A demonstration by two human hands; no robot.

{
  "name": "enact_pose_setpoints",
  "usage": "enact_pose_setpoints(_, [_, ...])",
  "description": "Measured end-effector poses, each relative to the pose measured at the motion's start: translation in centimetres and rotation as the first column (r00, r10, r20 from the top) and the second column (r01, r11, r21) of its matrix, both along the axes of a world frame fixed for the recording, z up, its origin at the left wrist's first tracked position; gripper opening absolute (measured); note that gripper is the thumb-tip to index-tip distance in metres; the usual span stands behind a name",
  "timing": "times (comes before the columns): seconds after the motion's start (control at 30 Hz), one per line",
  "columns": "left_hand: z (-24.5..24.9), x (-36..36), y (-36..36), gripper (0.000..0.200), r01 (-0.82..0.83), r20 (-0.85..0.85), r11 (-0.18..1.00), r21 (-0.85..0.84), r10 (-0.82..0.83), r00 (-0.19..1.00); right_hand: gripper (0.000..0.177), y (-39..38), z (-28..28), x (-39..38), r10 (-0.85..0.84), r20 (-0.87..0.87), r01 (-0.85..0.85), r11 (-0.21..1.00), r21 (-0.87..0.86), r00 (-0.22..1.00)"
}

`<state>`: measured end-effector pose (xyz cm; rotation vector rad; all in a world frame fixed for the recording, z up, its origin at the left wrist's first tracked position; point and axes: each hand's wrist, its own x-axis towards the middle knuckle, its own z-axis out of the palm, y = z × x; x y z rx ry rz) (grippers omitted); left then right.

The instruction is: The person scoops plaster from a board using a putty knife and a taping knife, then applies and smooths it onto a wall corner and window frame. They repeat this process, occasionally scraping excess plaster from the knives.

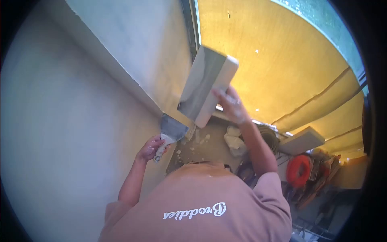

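Note:
My left hand (151, 148) is closed around the pale, plaster-smeared handle of a putty knife (174, 128). Its broad grey blade points up, close to the lower end of the wall corner (162, 111). Higher and to the right, my right hand (233, 105) grips a wide skimming blade (203, 78) by its pale backing handle. The metal face of that blade is tilted and carries a darker smear. The two tools are apart, with the skimming blade in front of the narrow wall face (141, 44) and a window frame.
A large smooth wall (68, 133) fills the left side. Yellow sheeting (274, 60) covers the opening at right. On the floor (197, 147) lie pale scraps, a white bag (235, 141), a coiled hose (268, 136), a box-like block (302, 141) and a red ring-shaped roll (298, 170).

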<state>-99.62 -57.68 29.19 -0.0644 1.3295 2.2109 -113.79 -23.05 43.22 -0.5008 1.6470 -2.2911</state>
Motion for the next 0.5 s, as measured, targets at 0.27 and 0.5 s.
enact_pose_setpoints(0.27, [1.1, -4.3, 6.3, 0.028, 0.043, -0.116, 0.999, 0.027, -0.039, 0.992, 0.075, 3.1, 1.7, 6.4, 0.520, -0.574, -0.047, 0.765, 0.642, 0.633])
enact_pose_setpoints(0.5, [3.7, -0.8, 8.3, 0.029, -0.041, -0.200, 0.997, -0.068, 0.026, 0.979, 0.069, 5.6, -3.2, 4.9, 0.603, -0.598, 0.045, 0.683, 0.729, 0.527])
